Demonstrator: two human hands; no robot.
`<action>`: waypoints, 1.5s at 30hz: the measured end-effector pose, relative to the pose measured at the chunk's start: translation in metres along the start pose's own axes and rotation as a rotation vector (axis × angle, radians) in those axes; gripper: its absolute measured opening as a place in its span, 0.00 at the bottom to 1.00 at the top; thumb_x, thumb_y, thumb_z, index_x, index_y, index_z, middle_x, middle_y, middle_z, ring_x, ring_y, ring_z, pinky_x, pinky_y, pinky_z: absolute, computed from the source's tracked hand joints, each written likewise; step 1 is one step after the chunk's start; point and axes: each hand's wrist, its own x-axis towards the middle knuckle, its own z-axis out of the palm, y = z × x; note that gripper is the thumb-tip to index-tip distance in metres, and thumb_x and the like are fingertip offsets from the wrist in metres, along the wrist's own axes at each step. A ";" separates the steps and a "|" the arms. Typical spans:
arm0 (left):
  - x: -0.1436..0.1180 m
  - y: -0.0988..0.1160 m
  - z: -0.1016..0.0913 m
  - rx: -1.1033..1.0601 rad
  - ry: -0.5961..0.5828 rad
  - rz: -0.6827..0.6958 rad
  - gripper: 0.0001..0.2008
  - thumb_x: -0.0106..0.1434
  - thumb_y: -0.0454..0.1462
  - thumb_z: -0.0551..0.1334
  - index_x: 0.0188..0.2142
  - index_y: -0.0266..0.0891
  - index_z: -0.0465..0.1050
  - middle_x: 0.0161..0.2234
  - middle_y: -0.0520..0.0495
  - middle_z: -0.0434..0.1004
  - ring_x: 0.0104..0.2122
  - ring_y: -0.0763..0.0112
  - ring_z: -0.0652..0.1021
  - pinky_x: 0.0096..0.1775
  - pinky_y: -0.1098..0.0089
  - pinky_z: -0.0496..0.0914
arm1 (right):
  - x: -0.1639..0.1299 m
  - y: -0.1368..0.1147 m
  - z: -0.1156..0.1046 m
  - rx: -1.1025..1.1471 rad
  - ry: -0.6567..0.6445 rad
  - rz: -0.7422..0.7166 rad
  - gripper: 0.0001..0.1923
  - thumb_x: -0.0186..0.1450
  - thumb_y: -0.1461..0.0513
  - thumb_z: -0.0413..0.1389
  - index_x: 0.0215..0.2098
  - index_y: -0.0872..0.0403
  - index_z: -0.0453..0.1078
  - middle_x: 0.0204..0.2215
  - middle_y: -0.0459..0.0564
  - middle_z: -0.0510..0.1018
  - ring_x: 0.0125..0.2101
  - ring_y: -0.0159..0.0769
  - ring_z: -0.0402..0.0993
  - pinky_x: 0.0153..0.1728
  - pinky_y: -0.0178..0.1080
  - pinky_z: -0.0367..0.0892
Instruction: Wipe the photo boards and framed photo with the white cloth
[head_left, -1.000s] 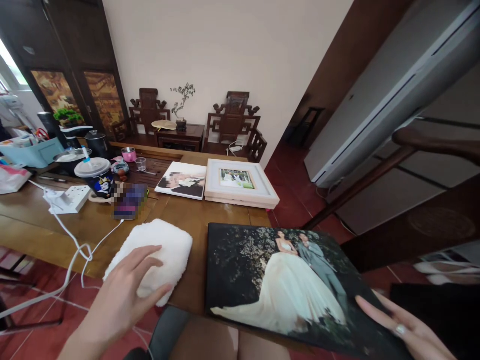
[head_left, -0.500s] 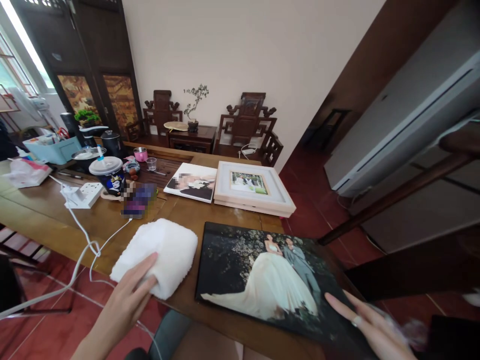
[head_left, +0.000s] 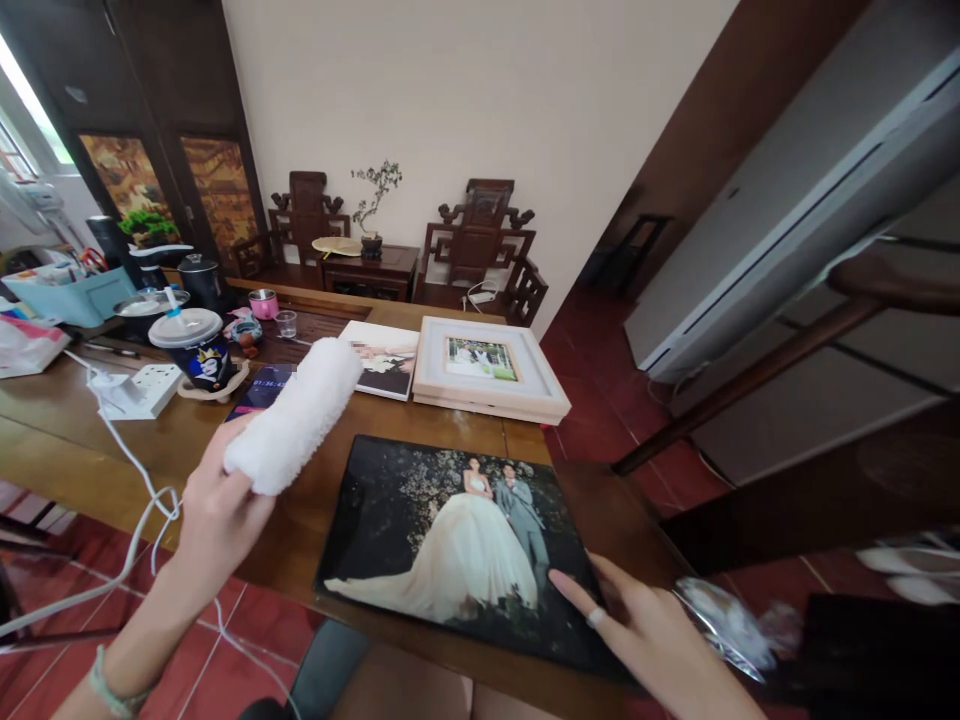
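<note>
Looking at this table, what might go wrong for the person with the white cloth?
The left hand holds the white cloth near the lidded cup; a wide swing might knock it over.

The white cable passes near that arm and could snag.

The dark photo panel lies close to the table's near edge, so if the right hand slipped, it might shift.

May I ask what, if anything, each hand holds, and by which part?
Left hand: white cloth, by its near end. Right hand: dark photo panel, by its right edge.
</note>
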 end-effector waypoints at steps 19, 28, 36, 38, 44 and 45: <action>0.041 -0.026 0.019 0.047 0.131 -0.308 0.11 0.62 0.39 0.60 0.24 0.39 0.68 0.35 0.43 0.78 0.35 0.62 0.78 0.36 0.64 0.72 | 0.039 -0.002 0.037 0.022 0.371 -0.369 0.30 0.62 0.47 0.54 0.57 0.53 0.64 0.64 0.60 0.59 0.60 0.50 0.61 0.57 0.52 0.61; -0.010 0.025 0.065 -0.016 -0.381 0.304 0.13 0.61 0.25 0.50 0.30 0.37 0.71 0.60 0.37 0.64 0.58 0.59 0.68 0.53 0.56 0.68 | 0.041 -0.012 0.041 0.223 0.326 -0.371 0.23 0.58 0.50 0.60 0.49 0.49 0.71 0.63 0.57 0.60 0.61 0.50 0.59 0.59 0.55 0.58; -0.014 0.023 0.077 -0.005 -0.636 0.139 0.13 0.54 0.24 0.54 0.33 0.34 0.75 0.65 0.33 0.52 0.64 0.51 0.57 0.59 0.48 0.58 | 0.053 -0.025 0.047 0.360 0.320 -0.462 0.15 0.59 0.55 0.61 0.44 0.49 0.74 0.61 0.55 0.65 0.59 0.48 0.64 0.58 0.52 0.60; -0.011 0.016 0.079 -0.006 -0.636 0.137 0.13 0.55 0.24 0.54 0.33 0.34 0.76 0.64 0.35 0.54 0.64 0.52 0.58 0.59 0.48 0.58 | 0.056 -0.029 0.048 0.402 0.266 -0.509 0.13 0.60 0.57 0.61 0.43 0.49 0.74 0.57 0.55 0.70 0.57 0.46 0.66 0.58 0.51 0.61; -0.010 0.007 0.086 -0.058 -0.594 0.077 0.14 0.56 0.27 0.53 0.35 0.37 0.77 0.63 0.41 0.59 0.63 0.54 0.61 0.60 0.49 0.58 | 0.055 -0.032 0.047 0.454 0.205 -0.532 0.14 0.60 0.57 0.61 0.44 0.49 0.74 0.56 0.54 0.71 0.58 0.45 0.65 0.59 0.52 0.59; -0.011 0.006 0.086 -0.063 -0.591 0.073 0.15 0.56 0.27 0.53 0.36 0.36 0.77 0.63 0.41 0.59 0.63 0.54 0.61 0.60 0.49 0.58 | 0.054 -0.032 0.047 0.442 0.203 -0.527 0.15 0.60 0.57 0.61 0.45 0.49 0.74 0.57 0.54 0.71 0.59 0.46 0.63 0.59 0.53 0.58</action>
